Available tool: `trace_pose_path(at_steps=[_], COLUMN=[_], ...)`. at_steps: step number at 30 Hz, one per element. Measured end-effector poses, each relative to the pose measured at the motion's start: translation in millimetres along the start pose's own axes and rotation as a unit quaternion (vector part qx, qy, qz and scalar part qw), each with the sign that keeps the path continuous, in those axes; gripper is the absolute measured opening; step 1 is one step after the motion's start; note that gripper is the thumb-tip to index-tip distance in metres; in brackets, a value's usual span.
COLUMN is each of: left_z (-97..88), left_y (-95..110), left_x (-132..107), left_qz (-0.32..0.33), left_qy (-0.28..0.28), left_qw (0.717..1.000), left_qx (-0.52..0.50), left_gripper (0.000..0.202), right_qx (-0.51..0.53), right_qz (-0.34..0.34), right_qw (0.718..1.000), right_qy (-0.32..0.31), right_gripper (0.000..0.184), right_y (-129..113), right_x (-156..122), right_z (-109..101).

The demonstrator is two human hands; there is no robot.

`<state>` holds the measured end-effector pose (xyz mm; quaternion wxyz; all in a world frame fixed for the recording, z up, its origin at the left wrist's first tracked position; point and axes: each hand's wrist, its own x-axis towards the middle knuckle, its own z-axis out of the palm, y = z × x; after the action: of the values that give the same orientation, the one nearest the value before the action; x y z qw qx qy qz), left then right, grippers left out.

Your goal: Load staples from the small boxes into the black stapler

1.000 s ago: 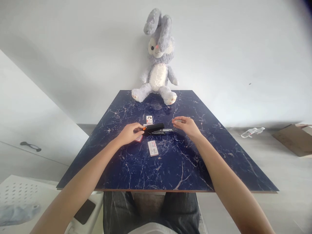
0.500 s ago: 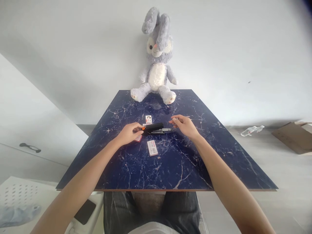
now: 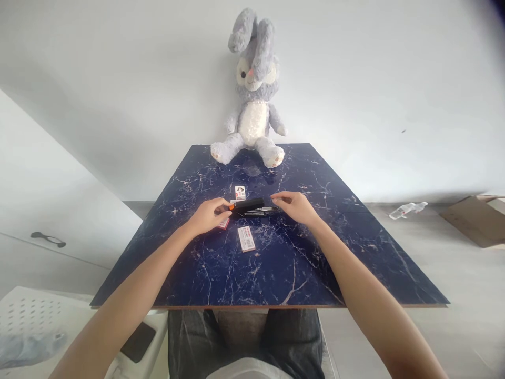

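A black stapler (image 3: 252,204) with an orange part at its rear lies across the middle of the blue marbled table (image 3: 268,279). Its metal tray sticks out to the right, under the raised black top. My left hand (image 3: 213,215) is closed on the rear end, thumb and fingers on either side of the orange part. At the tray's right end, my right hand (image 3: 295,207) is closed in a pinch; whatever is between its fingertips is too small to make out. Just in front lies a white and red staple box (image 3: 246,239).
Behind the stapler is another small box (image 3: 240,192), and a red-edged box (image 3: 224,224) shows partly beneath my left hand. A grey plush rabbit (image 3: 254,121) sits at the table's far edge. A phone (image 3: 138,342) lies at lower left; a cardboard box (image 3: 471,221) and plastic bottle (image 3: 406,210) are right.
My right hand has moved slightly left, and its fingertips are now closer to the stapler's tray. My left hand stays on the stapler's rear.
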<state>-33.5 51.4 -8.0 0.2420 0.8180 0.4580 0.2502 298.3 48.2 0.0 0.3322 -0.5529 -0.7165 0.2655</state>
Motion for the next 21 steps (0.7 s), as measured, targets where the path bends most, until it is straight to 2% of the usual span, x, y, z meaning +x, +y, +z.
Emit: trace_pose_path(at_steps=[3, 9, 16, 21], left_z=[-0.2, -0.5, -1.2, -1.0], left_y=[0.4, 1.3, 2.8, 3.0], left_x=[0.1, 0.3, 0.0, -0.5], left_qz=[0.001, -0.001, -0.003, -0.006], left_qy=[0.0, 0.0, -0.003, -0.003], left_qw=[1.0, 1.0, 1.0, 1.0], left_qx=[0.004, 0.004, 0.008, 0.005], left_gripper=[0.03, 0.03, 0.032, 0.032], right_qx=[-0.031, -0.055, -0.074, -0.037], right_qz=[-0.017, -0.045, -0.058, -0.054], right_qw=[0.999, 0.995, 0.993, 0.995], right_qy=[-0.008, -0.067, -0.073, -0.077], right_gripper=[0.024, 0.022, 0.021, 0.021], right_y=[-3.5, -6.1, -4.0, -4.5], right_x=[-1.5, -3.6, -3.0, -3.0], right_z=[2.0, 4.1, 4.7, 6.9])
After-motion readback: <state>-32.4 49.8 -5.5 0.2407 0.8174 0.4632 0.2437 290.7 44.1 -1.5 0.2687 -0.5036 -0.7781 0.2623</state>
